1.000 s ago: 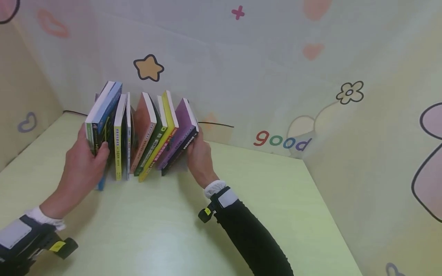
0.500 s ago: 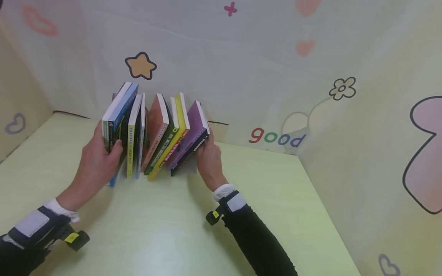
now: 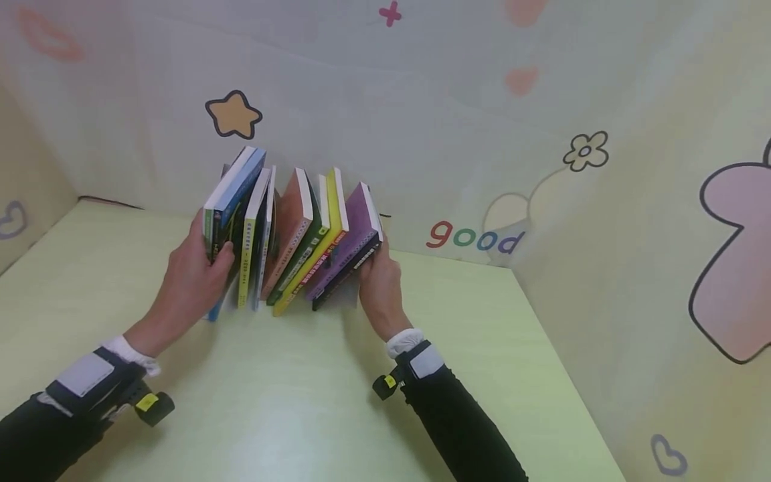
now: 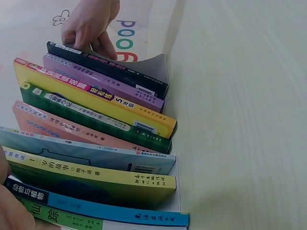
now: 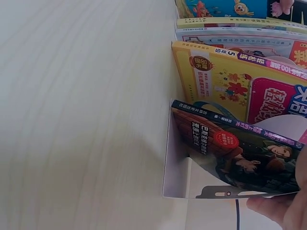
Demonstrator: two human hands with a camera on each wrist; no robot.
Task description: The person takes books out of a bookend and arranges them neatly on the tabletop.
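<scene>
A row of several books stands on the table, most leaning to the right, in a grey book rack (image 5: 177,163). At the left end my left hand (image 3: 189,284) grips a green book (image 4: 62,218) and a blue book (image 4: 105,203), thumb on the near side. At the other end my right hand (image 3: 382,291) holds the rack's end panel beside a dark book (image 5: 225,153). Between them lean a yellow-spined book (image 3: 247,261), a pale blue book (image 4: 91,151), a pink book (image 4: 57,122), a dark green book (image 4: 96,115), a yellow book (image 4: 96,93) and a purple book (image 4: 105,79).
The pale green table (image 3: 289,395) spreads in front of the row and to its right. A printed wall sheet (image 3: 409,120) rises close behind the books. A side wall (image 3: 632,301) bounds the table at the right.
Both hands and the row of books have shifted right along the back wall. The row looks slightly narrower, its left end having moved more than its right. The head view has turned slightly.
</scene>
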